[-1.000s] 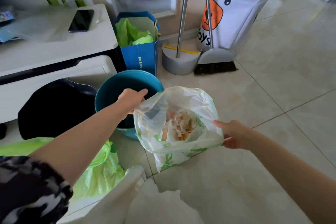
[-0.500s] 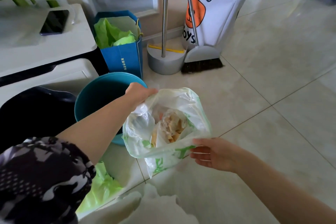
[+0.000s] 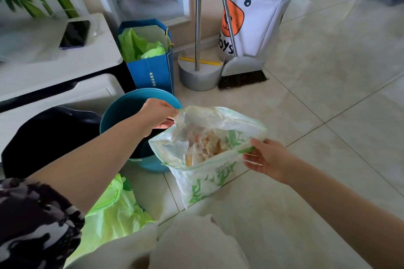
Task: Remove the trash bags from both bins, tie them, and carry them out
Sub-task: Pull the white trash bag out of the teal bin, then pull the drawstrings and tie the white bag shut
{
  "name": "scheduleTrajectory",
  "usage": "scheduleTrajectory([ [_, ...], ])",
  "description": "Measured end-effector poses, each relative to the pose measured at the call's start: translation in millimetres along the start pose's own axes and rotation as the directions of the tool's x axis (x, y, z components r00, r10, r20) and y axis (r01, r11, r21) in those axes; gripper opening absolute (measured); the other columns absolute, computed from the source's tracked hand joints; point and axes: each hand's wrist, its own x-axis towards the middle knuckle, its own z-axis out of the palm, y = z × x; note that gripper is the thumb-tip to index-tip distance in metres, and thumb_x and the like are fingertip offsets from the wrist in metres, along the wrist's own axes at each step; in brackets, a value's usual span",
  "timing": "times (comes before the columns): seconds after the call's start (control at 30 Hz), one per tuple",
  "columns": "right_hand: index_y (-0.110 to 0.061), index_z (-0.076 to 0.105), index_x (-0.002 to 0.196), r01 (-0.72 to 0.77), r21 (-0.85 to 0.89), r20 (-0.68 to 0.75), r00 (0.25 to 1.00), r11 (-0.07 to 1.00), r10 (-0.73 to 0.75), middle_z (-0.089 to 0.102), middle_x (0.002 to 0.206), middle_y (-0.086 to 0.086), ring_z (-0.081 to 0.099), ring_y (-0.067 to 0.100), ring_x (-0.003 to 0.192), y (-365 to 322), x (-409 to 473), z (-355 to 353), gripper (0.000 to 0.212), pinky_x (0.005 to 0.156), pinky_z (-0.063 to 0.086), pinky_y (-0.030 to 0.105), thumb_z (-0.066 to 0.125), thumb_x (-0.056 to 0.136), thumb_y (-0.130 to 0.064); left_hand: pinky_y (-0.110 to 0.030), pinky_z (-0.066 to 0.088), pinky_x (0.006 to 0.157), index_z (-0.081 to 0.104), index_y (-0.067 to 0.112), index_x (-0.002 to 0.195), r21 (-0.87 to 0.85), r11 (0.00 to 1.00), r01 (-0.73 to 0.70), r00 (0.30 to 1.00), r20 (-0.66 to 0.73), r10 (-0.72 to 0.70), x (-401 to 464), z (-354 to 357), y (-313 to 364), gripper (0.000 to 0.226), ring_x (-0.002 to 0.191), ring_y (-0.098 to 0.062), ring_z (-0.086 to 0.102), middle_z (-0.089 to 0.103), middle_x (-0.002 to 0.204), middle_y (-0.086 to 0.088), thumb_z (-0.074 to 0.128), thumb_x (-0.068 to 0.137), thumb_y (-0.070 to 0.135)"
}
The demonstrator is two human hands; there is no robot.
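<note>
A: Nearest us, what lies on the floor?

B: A green bag [image 3: 111,214], slumped just in front of the teal bin [image 3: 122,111].

A: And the hands?

B: Both pinch the rim of the white bag [image 3: 209,172], which hangs clear of the floor just beside that bin. The left hand [image 3: 158,114] grips the far corner. The right hand [image 3: 270,157], which cupped the bag's side half a second ago, now grasps the near-right edge, so the mouth is stretched open.

A: Meaning?

B: With 2 corners held, tying looks next. Carrying out remains.

A: Beyond?

B: A blue paper bag [image 3: 153,72], then a broom [image 3: 240,72] by the wall.
</note>
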Motion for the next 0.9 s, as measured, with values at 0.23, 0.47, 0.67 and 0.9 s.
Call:
scheduleTrajectory([
  [0.23, -0.002, 0.055, 0.116, 0.071, 0.045, -0.084, 0.994, 0.996, -0.067, 0.068, 0.094, 0.015, 0.067, 0.023, 0.083, -5.0, -2.1, 10.7, 0.021, 0.073, 0.055, 0.037, 0.052, 0.096, -0.007, -0.029, 0.057, 0.075, 0.066, 0.003, 0.092, -0.132, 0.990, -0.057, 0.998, 0.004, 0.058, -19.1, -4.5, -3.8, 0.009, 0.079, -0.019, 0.066, 0.071, 0.092, -0.015, 0.063, 0.089, 0.011],
  [0.47, -0.002, 0.055, 0.108, 0.100, 0.063, -0.076, 0.993, 0.993, -0.095, 0.062, 0.091, 0.016, 0.060, 0.025, 0.078, -15.4, -8.0, 13.9, 0.019, 0.073, 0.054, 0.035, 0.061, 0.090, -0.004, -0.035, 0.056, 0.086, 0.062, -0.001, 0.101, -0.428, 0.903, 0.051, 0.998, 0.052, -0.032, -38.4, -7.5, -1.3, 0.018, 0.081, -0.023, 0.066, 0.068, 0.089, -0.015, 0.050, 0.089, 0.005],
  [0.67, -0.011, 0.054, 0.111, 0.262, -0.261, -0.120, 0.946, 0.929, -0.300, 0.069, 0.096, 0.019, 0.069, 0.026, 0.085, -41.2, -27.3, 26.4, 0.032, 0.079, 0.058, 0.037, 0.069, 0.083, -0.003, -0.029, 0.055, 0.081, 0.064, 0.003, 0.086, -0.188, 0.981, -0.041, 0.999, 0.014, 0.045, -52.9, -20.1, 5.6, 0.009, 0.080, -0.018, 0.063, 0.069, 0.085, -0.012, 0.057, 0.089, 0.008],
  [0.9, -0.011, 0.065, 0.079, 0.629, -0.307, 0.046, 0.759, 0.714, -0.649, 0.065, 0.068, 0.007, 0.062, 0.018, 0.069, -106.7, -70.7, 44.5, 0.011, 0.086, 0.055, 0.044, 0.065, 0.084, -0.002, -0.030, 0.056, 0.078, 0.069, 0.010, 0.080, -0.173, 0.956, -0.238, 0.971, -0.013, 0.239, -78.2, -47.2, 54.0, 0.010, 0.070, -0.015, 0.064, 0.068, 0.070, -0.006, 0.064, 0.088, 0.012],
])
